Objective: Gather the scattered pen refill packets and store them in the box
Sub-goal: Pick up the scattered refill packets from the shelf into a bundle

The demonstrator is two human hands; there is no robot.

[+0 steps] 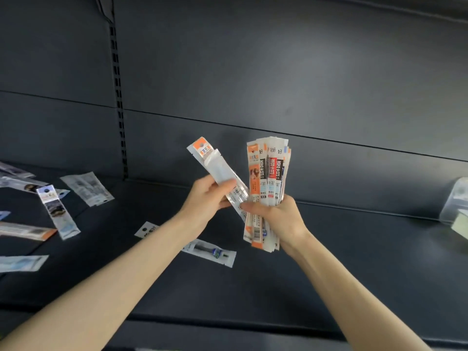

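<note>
Right hand [276,219] closed round the waist of a fanned stack [268,178], tops splayed above the fist, bottoms hanging below. Left hand [210,193] pinches one packet [217,168], its lower end touching the stack just beside the right fingers. Risk: slick sleeves slide out below the fist while merging. Loose packets [60,211] lie well left of both hands; box [455,201] far right.

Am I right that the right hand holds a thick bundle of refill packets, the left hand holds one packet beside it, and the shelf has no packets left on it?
Not quite. The head view shows several loose packets lying on the shelf. The rest holds: right hand grips the bundle, left hand holds one packet.
</note>
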